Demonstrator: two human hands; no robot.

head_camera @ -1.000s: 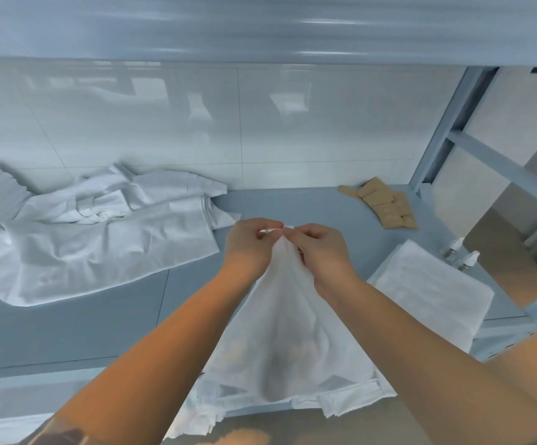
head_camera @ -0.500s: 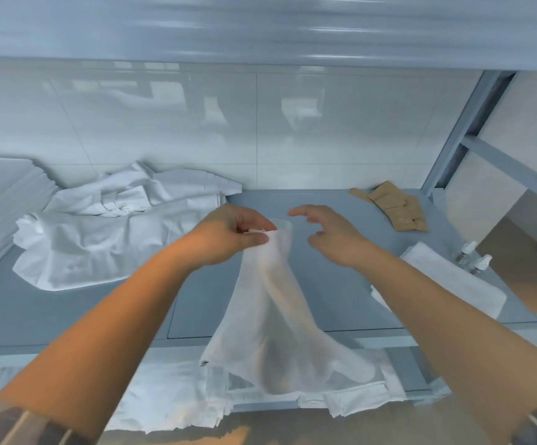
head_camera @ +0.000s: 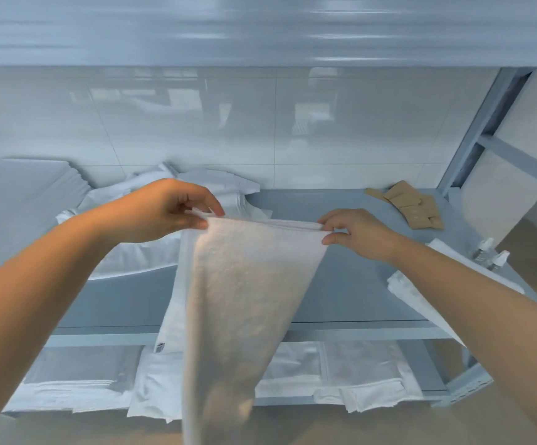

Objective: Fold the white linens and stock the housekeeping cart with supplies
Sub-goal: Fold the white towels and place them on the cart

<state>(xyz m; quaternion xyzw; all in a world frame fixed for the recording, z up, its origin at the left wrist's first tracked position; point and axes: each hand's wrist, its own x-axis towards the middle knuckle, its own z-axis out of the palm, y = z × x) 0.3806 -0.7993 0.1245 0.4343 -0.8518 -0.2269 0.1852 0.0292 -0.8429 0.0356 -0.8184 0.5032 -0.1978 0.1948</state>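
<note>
A white towel point(head_camera: 241, 303) hangs in front of me over the grey shelf point(head_camera: 350, 284). My left hand point(head_camera: 167, 210) pinches its top left corner. My right hand point(head_camera: 360, 231) pinches the top right corner, so the upper edge is stretched flat between the two hands. The towel's lower end drops below the shelf's front edge. A crumpled heap of white linen point(head_camera: 138, 248) lies on the shelf behind my left hand.
Folded white linen is stacked at the far left point(head_camera: 20, 200). Brown paper packets point(head_camera: 411, 208) lie at the back right, two small bottles point(head_camera: 490, 253) and a folded white cloth point(head_camera: 421, 290) at the right edge. More folded linens point(head_camera: 350, 377) fill the lower shelf. Another shelf hangs overhead.
My right hand let go, moved right and took the towel's other corner. The hands have drawn apart and the top edge is now spread wide.
</note>
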